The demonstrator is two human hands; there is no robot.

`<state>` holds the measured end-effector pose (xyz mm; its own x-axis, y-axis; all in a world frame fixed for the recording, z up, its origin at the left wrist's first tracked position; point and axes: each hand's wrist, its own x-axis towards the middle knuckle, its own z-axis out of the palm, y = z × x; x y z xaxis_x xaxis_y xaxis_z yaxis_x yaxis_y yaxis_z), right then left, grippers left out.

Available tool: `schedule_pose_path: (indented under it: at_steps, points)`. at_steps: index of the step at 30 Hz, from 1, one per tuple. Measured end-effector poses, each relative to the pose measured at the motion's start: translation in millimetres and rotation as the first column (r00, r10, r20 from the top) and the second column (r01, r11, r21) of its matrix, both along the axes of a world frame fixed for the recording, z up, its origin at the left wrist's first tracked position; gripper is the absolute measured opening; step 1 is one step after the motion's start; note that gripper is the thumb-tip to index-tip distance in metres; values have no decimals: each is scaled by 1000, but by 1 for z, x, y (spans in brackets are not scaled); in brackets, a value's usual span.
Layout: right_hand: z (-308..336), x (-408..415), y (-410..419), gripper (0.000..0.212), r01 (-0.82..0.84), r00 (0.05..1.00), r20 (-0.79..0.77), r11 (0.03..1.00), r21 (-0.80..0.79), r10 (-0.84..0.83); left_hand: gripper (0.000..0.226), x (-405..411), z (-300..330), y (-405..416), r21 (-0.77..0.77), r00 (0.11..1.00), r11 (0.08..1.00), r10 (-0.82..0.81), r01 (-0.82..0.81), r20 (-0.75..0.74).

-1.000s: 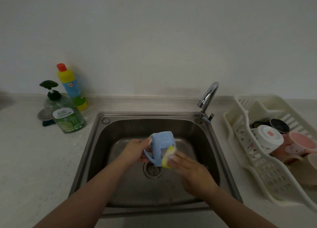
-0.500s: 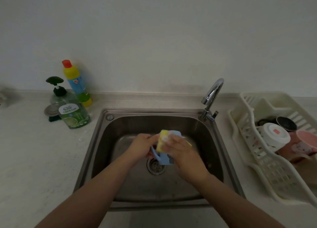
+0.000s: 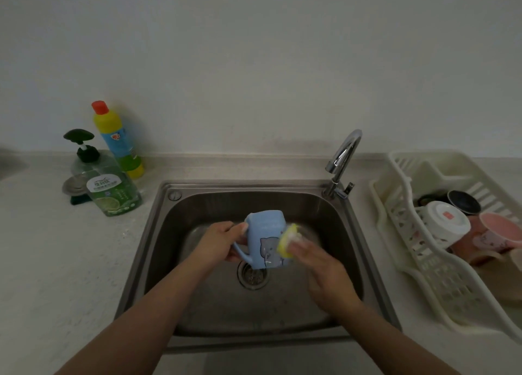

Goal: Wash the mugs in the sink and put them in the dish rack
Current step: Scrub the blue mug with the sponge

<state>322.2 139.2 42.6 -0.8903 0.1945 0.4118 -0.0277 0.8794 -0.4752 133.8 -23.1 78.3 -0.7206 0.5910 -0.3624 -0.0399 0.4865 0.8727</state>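
A light blue mug [image 3: 265, 237] with a grey cat print hangs upside down over the steel sink [image 3: 158, 233]. My left hand [image 3: 219, 243] grips it by the handle. My right hand [image 3: 319, 270] holds a yellow sponge [image 3: 286, 240] pressed against the mug's right side. The white dish rack [image 3: 423, 278] on the right counter holds a white mug [image 3: 445, 223], a pink mug [image 3: 493, 236] and a dark cup [image 3: 464, 202].
The chrome tap [image 3: 340, 162] stands at the sink's back right corner with no water running. A green dish soap pump bottle [image 3: 108, 186] and a yellow and blue bottle [image 3: 117, 140] stand on the left counter. The drain [image 3: 252, 274] lies under the mug.
The sponge has slid from the mug's top left over to its right side. The mug has turned so the cat print faces me.
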Motion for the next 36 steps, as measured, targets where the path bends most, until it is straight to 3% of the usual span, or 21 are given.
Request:
schedule_pose_path:
  at_steps: [1,3,7,11,13,16,19,22,24,27,28,32,34,36]
  points:
    - [1,-13,2,44,104,994,-15,993,-55,-105,29,0,-1,1,1,1000,1000,-8,8,8]
    - [14,-33,-6,42,107,994,-15,981,-163,-111,30,0,-2,5,39,998,999,-5,3,67]
    - [12,-7,-16,39,-65,995,-81,993,-103,56,33,-6,-1,-1,80,985,996,31,-45,168]
    - [24,-10,-10,35,33,986,-159,992,-123,-52,32,0,-3,-1,109,983,994,4,-24,184]
    - [35,-25,-12,29,138,976,-164,990,-30,-141,32,3,-1,6,139,979,990,6,-35,205]
    - [37,-14,-23,33,69,983,-161,988,-135,-90,34,-4,1,6,201,961,974,49,-106,272]
    - [20,2,-15,39,-49,993,-118,982,-185,27,34,-10,2,0,162,975,983,50,-87,216]
    - [37,-34,-2,39,61,995,-59,974,-217,-76,34,-3,4,8,108,989,994,12,-28,151]
    - [37,-44,-4,40,53,999,-5,990,-128,-54,35,1,7,11,97,990,994,34,-48,138]
    - [18,-16,-16,38,-235,971,-5,959,160,239,32,-2,8,10,72,996,996,40,-46,84]
    - [16,-14,-13,38,-286,956,0,938,196,292,31,-2,8,9,61,998,998,21,-24,59]
    - [35,-57,0,51,-50,990,137,992,118,34,32,0,7,10,5,1000,1000,-31,31,2]
    - [32,-48,-7,52,-169,985,65,956,241,158,30,-1,8,8,17,1000,1000,-15,15,17]
    - [20,-22,-12,41,-331,942,43,897,292,333,29,-3,6,6,42,999,999,-9,8,33]
